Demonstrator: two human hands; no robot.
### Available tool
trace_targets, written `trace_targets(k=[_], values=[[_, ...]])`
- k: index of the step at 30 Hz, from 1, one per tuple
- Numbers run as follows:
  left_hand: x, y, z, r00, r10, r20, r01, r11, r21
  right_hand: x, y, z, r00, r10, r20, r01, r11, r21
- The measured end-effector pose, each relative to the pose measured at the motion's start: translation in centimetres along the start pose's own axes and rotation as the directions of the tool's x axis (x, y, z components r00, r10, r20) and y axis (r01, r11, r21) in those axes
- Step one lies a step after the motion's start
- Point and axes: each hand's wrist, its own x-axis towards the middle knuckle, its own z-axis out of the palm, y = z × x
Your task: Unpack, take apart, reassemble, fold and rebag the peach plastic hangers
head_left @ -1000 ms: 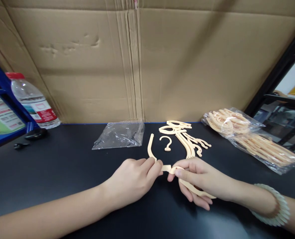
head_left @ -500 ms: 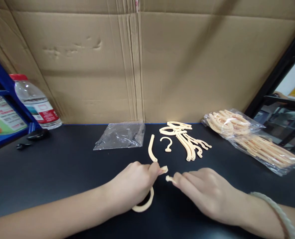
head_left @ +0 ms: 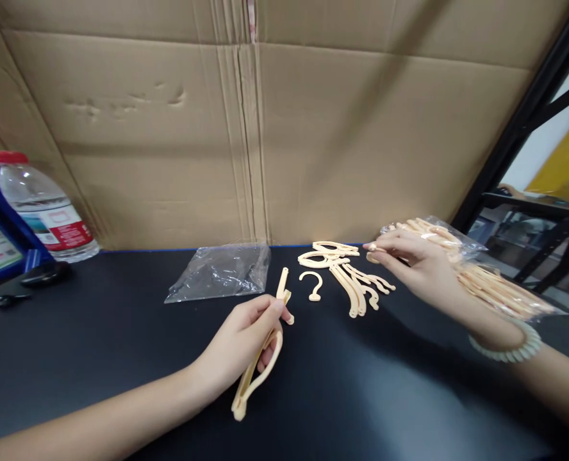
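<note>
My left hand (head_left: 246, 333) is closed around a cream plastic hanger arm (head_left: 260, 381), a curved strip and a straight bar that meet at the lower end. Its upper end pokes out past my thumb, near a loose curved strip (head_left: 283, 282) on the table. Over at the right, my right hand (head_left: 423, 275) pinches a small cream piece (head_left: 373, 257) at the fingertips; its shape is mostly hidden. A loose hanger hook (head_left: 313, 285) lies between the hands. Behind it is a pile of cream hanger parts (head_left: 354, 291).
A clear plastic bag (head_left: 220, 272) lies flat at the back. Bagged cream parts (head_left: 510, 291) are at the right, partly behind my right hand. A water bottle (head_left: 49, 208) and a small black object (head_left: 47, 274) are at the left. A cardboard wall (head_left: 169, 160) closes off the rear.
My right hand has moved away from the left, up and back toward the pile and bagged parts. My left hand has turned, showing more of the hanger arm. The view has shifted slightly.
</note>
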Motion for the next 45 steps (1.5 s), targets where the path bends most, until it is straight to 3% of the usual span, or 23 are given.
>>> trace_targets(k=[3, 7, 10, 12, 15, 19, 21, 23, 25, 26, 28, 31, 34, 36, 38, 40, 42, 45], values=[[-0.1, 0.2, 0.0, 1.0, -0.004, 0.002, 0.005, 0.994, -0.105, 0.2, 2.1, -0.3, 0.994, 0.065, 0.084, -0.064, 0.998, -0.011], [0.1, 0.1, -0.3, 0.999, 0.025, -0.025, -0.029, 0.983, -0.182, 0.0, 4.4, -0.1, 0.954, 0.156, 0.258, -0.16, 0.987, -0.005], [0.1, 0.1, -0.5, 0.999, 0.013, -0.045, -0.022, 0.975, -0.219, -0.2, 5.7, 0.1, 0.932, 0.159, 0.326, -0.144, 0.987, -0.071], [0.0, 0.1, -0.6, 0.999, 0.013, -0.049, -0.024, 0.969, -0.245, -0.3, 6.0, 0.3, 0.942, 0.137, 0.307, -0.099, 0.986, -0.135], [-0.2, 0.3, -0.6, 0.998, 0.033, -0.051, -0.045, 0.962, -0.269, -0.7, 4.5, 1.1, 0.974, 0.043, 0.221, -0.015, 0.992, -0.128], [-0.3, 0.4, -0.5, 0.997, 0.027, -0.067, -0.044, 0.963, -0.266, -1.9, -0.7, 2.6, 0.968, -0.2, 0.152, 0.201, 0.98, 0.007], [-0.4, 0.3, -0.4, 0.998, 0.03, -0.064, -0.046, 0.967, -0.252, -2.8, -3.4, 3.2, 0.898, -0.388, 0.207, 0.387, 0.921, 0.046], [-0.6, 0.2, -0.2, 0.997, 0.045, -0.055, -0.058, 0.966, -0.252, -3.6, -5.2, 3.7, 0.781, -0.553, 0.29, 0.571, 0.82, 0.026], [-0.8, 0.2, 0.0, 0.998, 0.055, -0.042, -0.064, 0.958, -0.278, -4.2, -6.0, 4.0, 0.69, -0.638, 0.342, 0.686, 0.727, -0.029], [-0.9, 0.2, 0.0, 0.998, 0.051, -0.033, -0.059, 0.954, -0.296, -4.4, -6.1, 4.2, 0.672, -0.651, 0.353, 0.709, 0.703, -0.055], [-1.1, 0.2, 0.2, 0.999, 0.043, -0.022, -0.048, 0.947, -0.318, -4.5, -6.0, 4.3, 0.688, -0.631, 0.357, 0.693, 0.718, -0.067], [-1.0, -0.1, 0.2, 0.995, 0.074, -0.07, -0.092, 0.95, -0.298, -4.5, -5.8, 4.3, 0.748, -0.571, 0.34, 0.608, 0.794, -0.004], [-0.7, -0.6, -0.1, 0.944, 0.275, -0.18, -0.296, 0.95, -0.099, -4.5, -5.9, 4.1, 0.78, -0.534, 0.326, 0.57, 0.821, -0.019], [-0.7, -1.0, -0.3, 0.838, 0.529, -0.136, -0.487, 0.837, 0.249, -4.6, -6.1, 4.2, 0.782, -0.536, 0.318, 0.584, 0.809, -0.072], [-1.0, -1.2, -0.4, 0.689, 0.722, 0.059, -0.605, 0.529, 0.596, -4.9, -6.2, 4.3, 0.774, -0.554, 0.307, 0.608, 0.786, -0.113], [-1.4, -1.3, -0.5, 0.576, 0.776, 0.256, -0.618, 0.208, 0.758, -5.2, -6.4, 4.4, 0.76, -0.575, 0.303, 0.633, 0.76, -0.148], [-1.6, -1.2, -0.5, 0.522, 0.773, 0.361, -0.603, 0.035, 0.797, -5.4, -6.6, 4.5, 0.75, -0.59, 0.3, 0.651, 0.737, -0.179], [-1.7, -1.1, -0.3, 0.471, 0.769, 0.432, -0.636, -0.043, 0.771, -5.6, -7.1, 4.5, 0.765, -0.58, 0.28, 0.634, 0.755, -0.17]])
